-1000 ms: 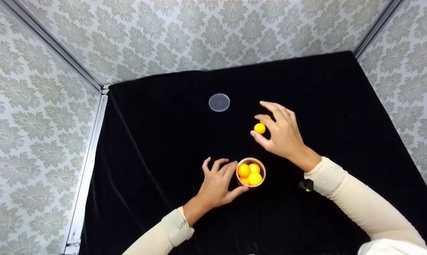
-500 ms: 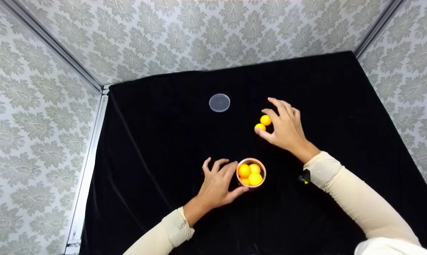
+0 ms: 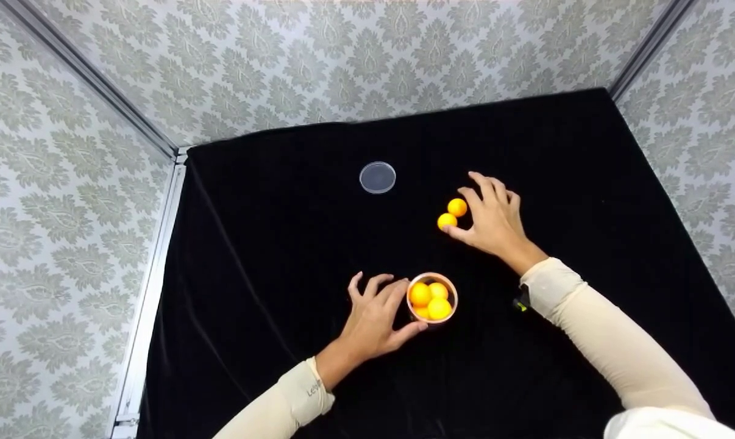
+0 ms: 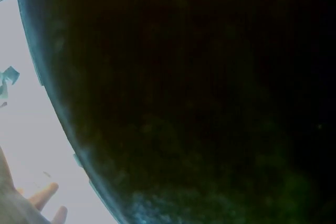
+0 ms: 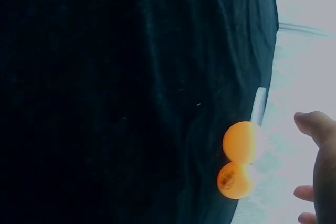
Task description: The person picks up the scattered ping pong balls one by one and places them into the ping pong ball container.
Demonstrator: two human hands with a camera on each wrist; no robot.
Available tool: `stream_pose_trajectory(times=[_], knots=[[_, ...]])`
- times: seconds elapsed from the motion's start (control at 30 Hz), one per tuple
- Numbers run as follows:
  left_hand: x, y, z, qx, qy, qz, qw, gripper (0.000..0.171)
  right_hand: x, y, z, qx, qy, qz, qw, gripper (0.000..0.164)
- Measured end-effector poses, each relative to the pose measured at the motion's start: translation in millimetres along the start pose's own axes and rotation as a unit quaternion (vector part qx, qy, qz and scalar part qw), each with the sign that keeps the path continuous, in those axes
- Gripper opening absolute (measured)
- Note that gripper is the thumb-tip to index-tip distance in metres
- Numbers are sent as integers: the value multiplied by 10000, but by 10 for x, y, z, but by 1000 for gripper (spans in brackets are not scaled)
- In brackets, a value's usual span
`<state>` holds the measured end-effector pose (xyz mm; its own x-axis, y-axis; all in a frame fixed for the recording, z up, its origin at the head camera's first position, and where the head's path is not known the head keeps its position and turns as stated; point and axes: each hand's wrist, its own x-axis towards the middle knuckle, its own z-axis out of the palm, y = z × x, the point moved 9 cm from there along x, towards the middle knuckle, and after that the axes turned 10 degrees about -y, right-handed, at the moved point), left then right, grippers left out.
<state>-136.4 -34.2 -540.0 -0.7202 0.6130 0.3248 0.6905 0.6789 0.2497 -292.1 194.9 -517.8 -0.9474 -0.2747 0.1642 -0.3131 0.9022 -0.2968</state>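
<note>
My left hand (image 3: 370, 320) holds a clear round tub (image 3: 411, 314) by its side, thumb at the near side and index finger at the rim. Several orange table tennis balls (image 3: 439, 308) fill the tub. Above two loose orange balls, my right hand (image 3: 495, 222) hovers with fingers spread. The farther ball (image 3: 457, 207) and the nearer ball (image 3: 447, 220) lie side by side; the thumb overlaps the nearer one. In the right wrist view the thumb (image 5: 315, 124) is apart from both balls, and one ball (image 5: 234, 180) bears a dark print.
A clear round lid (image 3: 378, 177) lies on the black cloth (image 3: 294, 213), left of the loose balls. Patterned walls (image 3: 367, 61) stand behind and beside the table, with a metal frame post (image 3: 160, 244) at left. The left wrist view is mostly dark.
My right hand has shifted right and slightly back toward me, uncovering the farther ball. My left hand and the tub have stayed put.
</note>
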Motion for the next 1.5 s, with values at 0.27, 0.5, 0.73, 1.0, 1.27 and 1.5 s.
stream_pose_trajectory(times=[0.27,0.5,0.73,1.0,1.27,1.5], knots=[[1,-6,8,30,-24,-20,10000,77,16,121,112,-125,-209,183,9995,84],[0,-10,6,16,-8,-18,10000,77,34,200,177,-101,-411,314,9986,84],[-4,-10,12,15,-38,-15,10000,77,18,224,231,-122,-496,343,9981,82],[3,-3,0,4,25,27,10000,77,7,185,273,-130,-506,188,9985,80],[-6,-5,2,-24,51,13,10000,77,11,110,263,-137,-288,5,9995,74],[-5,-6,2,-27,51,-1,10000,76,16,52,260,-39,-125,-161,9998,64]])
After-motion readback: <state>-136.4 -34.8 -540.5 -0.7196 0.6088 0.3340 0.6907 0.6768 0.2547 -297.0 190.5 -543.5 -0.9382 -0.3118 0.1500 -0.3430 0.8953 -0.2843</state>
